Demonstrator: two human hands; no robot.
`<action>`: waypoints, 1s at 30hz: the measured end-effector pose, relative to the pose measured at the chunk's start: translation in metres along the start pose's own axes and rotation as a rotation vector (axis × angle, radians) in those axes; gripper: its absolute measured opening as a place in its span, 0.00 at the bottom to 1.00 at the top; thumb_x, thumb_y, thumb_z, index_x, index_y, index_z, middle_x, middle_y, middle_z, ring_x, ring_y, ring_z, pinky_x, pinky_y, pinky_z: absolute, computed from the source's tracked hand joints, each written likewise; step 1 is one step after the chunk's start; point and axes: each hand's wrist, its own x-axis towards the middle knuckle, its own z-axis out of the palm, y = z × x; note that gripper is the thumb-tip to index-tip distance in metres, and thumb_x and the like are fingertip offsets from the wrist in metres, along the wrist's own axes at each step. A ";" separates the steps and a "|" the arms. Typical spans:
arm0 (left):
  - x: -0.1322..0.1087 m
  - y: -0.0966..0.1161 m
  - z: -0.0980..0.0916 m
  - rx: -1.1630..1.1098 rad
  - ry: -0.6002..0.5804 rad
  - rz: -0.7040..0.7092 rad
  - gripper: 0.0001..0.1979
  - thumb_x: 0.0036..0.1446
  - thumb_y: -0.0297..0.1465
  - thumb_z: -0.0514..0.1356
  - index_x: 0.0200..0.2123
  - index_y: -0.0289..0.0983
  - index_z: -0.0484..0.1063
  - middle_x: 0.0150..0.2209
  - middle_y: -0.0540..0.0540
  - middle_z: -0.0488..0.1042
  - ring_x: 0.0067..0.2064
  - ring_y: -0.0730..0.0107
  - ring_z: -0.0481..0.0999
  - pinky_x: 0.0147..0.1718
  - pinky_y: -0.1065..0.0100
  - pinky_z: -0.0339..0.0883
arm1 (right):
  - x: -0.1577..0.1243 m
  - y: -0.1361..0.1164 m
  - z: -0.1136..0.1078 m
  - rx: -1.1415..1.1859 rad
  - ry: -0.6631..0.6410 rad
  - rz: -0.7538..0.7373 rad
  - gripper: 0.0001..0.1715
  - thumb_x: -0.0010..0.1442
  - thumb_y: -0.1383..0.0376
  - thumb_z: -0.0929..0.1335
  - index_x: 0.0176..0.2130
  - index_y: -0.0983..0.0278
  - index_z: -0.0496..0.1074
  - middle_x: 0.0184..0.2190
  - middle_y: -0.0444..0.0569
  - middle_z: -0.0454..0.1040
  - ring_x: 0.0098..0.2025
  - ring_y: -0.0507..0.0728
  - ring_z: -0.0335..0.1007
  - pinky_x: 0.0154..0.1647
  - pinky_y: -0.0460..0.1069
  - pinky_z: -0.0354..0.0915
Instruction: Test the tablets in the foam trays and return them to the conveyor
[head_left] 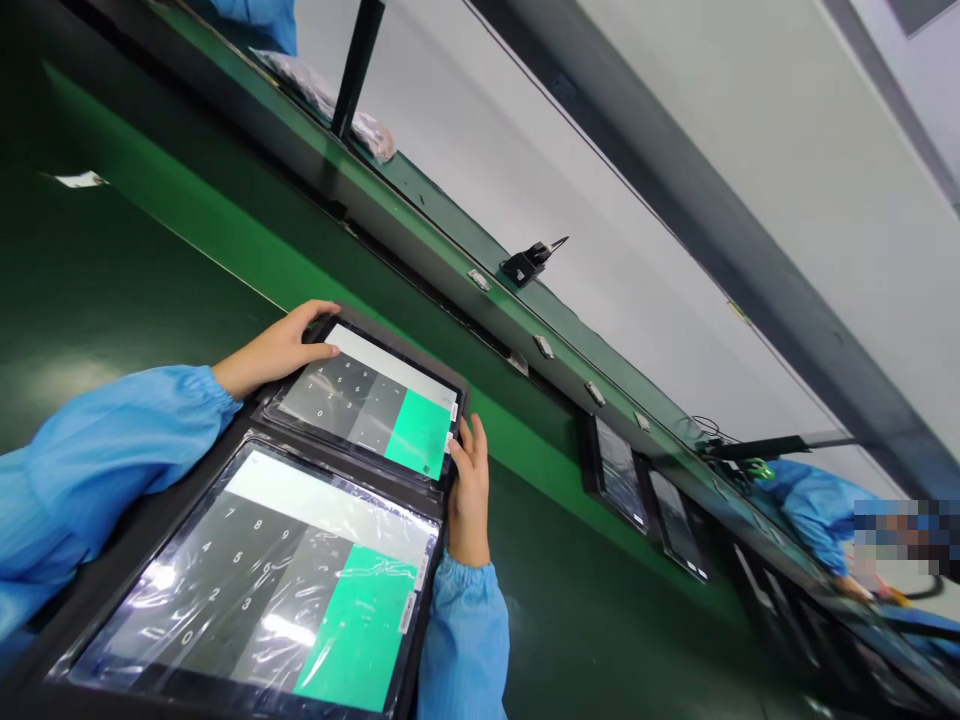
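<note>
Two tablets lie on a green conveyor belt, each lit with a grey keypad and a green block. The far tablet sits in a dark tray. My left hand grips its far left corner, thumb on the screen's edge. My right hand holds the tablet's right edge, fingers pressed against the side. The near tablet is covered in crinkled clear film and lies just below my arms. Both my sleeves are light blue.
Two more dark tablets lie further along the belt. A co-worker's blue sleeve reaches in at the right. A black clip-like device sits on the green rail, a bagged item further back, and a white scrap at left.
</note>
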 end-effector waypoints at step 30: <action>-0.018 0.013 -0.001 -0.235 0.071 -0.042 0.26 0.65 0.40 0.55 0.62 0.35 0.59 0.69 0.42 0.60 0.71 0.63 0.57 0.72 0.57 0.47 | -0.021 -0.007 0.011 0.001 0.081 -0.033 0.47 0.57 0.55 0.72 0.69 0.58 0.54 0.68 0.56 0.63 0.68 0.63 0.61 0.69 0.61 0.56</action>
